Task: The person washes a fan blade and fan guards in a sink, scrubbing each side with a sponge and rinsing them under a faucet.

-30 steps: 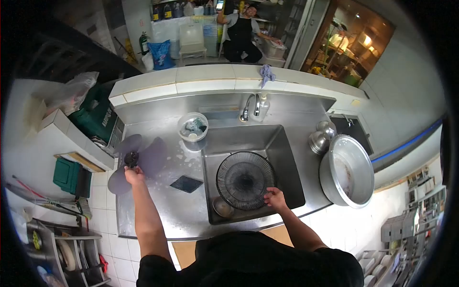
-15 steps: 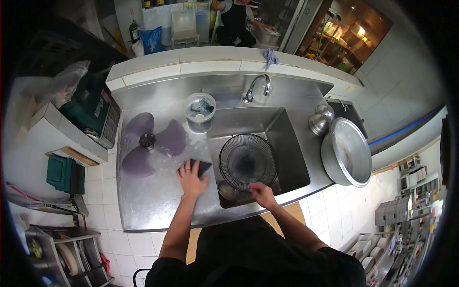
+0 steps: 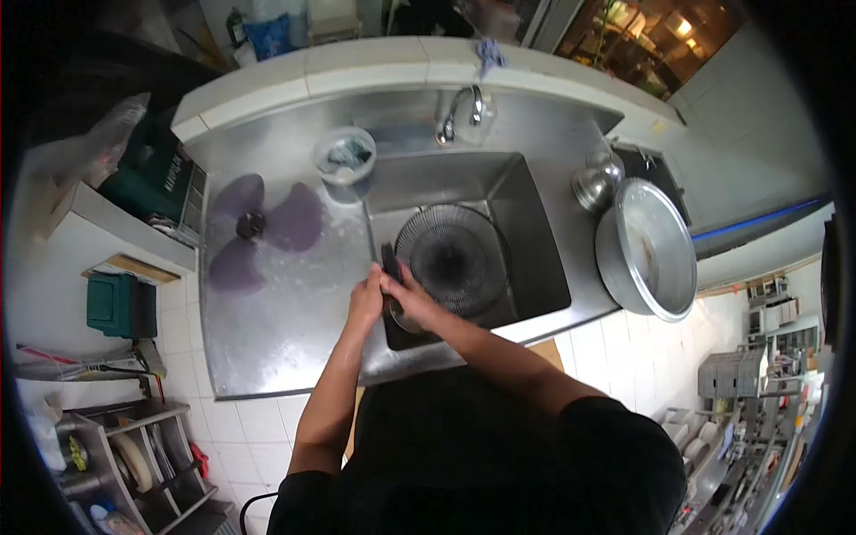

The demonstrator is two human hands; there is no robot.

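My left hand (image 3: 365,300) and my right hand (image 3: 412,300) come together over the left edge of the steel sink (image 3: 540,245). Both are closed on a dark, flat scouring pad (image 3: 390,259), which stands on edge above the fingers. Just beyond my right hand, a round black fan grille (image 3: 455,254) lies in the basin. A small metal bowl (image 3: 406,321) is partly hidden beneath my hands in the sink's near corner. On the counter to the left rests a purple three-bladed fan blade (image 3: 294,221).
A clear plastic tub (image 3: 346,183) with dark cloth-like contents stands behind the sink's left edge. The faucet (image 3: 465,111) rises at the back. To the right sit a large metal basin (image 3: 615,259) and small metal bowls (image 3: 593,187). A tiled ledge (image 3: 366,69) runs behind.
My left hand has lifted the pad off the counter and moved right to the sink edge. My right hand has left the grille's near rim and joined it. The view has tilted down.
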